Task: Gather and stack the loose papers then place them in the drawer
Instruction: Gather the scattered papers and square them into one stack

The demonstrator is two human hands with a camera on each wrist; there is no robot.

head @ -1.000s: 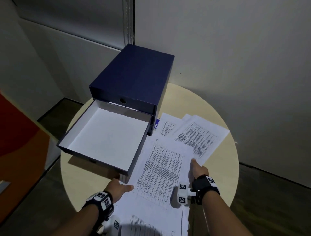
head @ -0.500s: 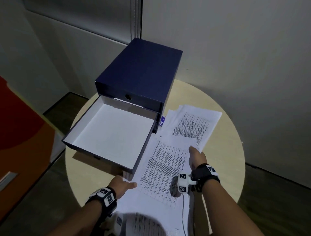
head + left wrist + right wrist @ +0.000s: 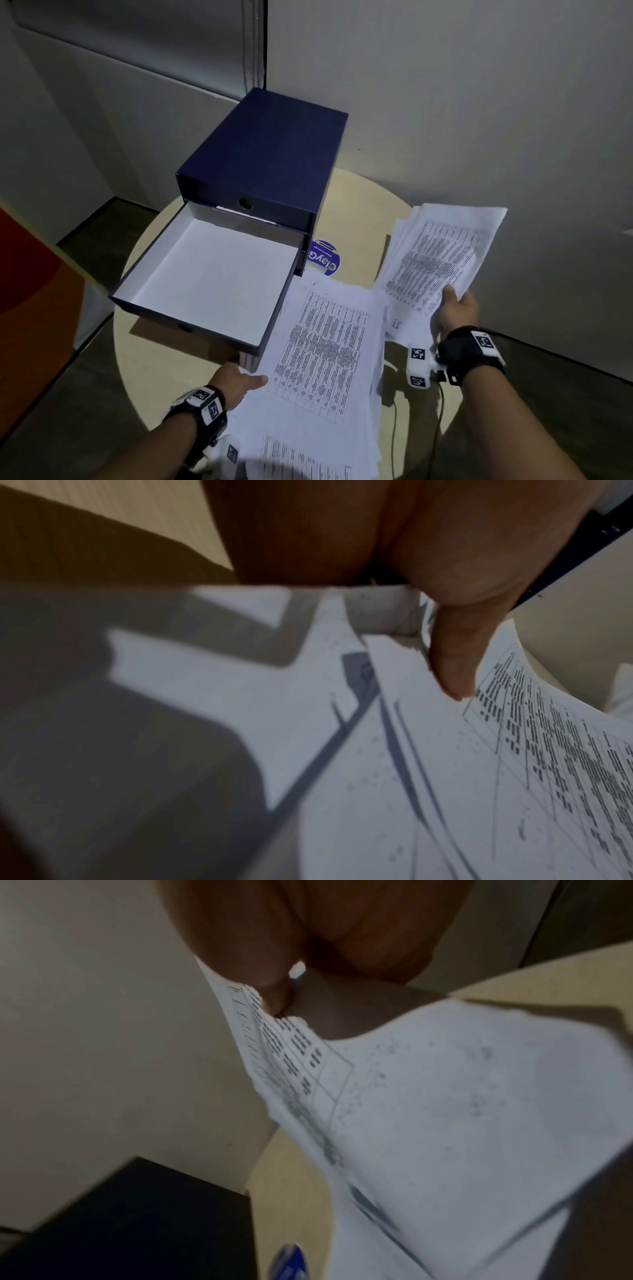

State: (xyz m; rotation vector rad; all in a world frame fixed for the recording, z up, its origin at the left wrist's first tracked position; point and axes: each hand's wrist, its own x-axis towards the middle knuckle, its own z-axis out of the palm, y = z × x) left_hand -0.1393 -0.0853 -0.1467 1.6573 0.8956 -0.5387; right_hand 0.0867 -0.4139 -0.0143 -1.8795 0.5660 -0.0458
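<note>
A navy drawer box point(image 3: 270, 154) stands at the back of the round table point(image 3: 356, 205), and its bottom drawer point(image 3: 212, 274) is pulled out, white inside and empty. A spread pile of printed papers point(image 3: 325, 353) lies to the right of the drawer. My left hand point(image 3: 250, 380) holds the pile's left edge, with the thumb point(image 3: 452, 656) lying on top of the sheets point(image 3: 445, 750). My right hand point(image 3: 452, 298) pinches a bunch of printed sheets point(image 3: 442, 253) by the near corner and holds them above the table's right side. The pinching fingers point(image 3: 274, 993) and these sheets point(image 3: 445, 1096) show in the right wrist view.
A round blue sticker point(image 3: 323, 257) lies on the table beside the box's right front corner. Walls stand close behind and to the right of the table. An orange-red panel point(image 3: 30, 274) stands at the left. A thin cable point(image 3: 438, 411) hangs from my right wrist.
My right hand has picked the far sheets up off the table and swung them to the right, uncovering the blue sticker. My left hand has stayed at the pile's edge.
</note>
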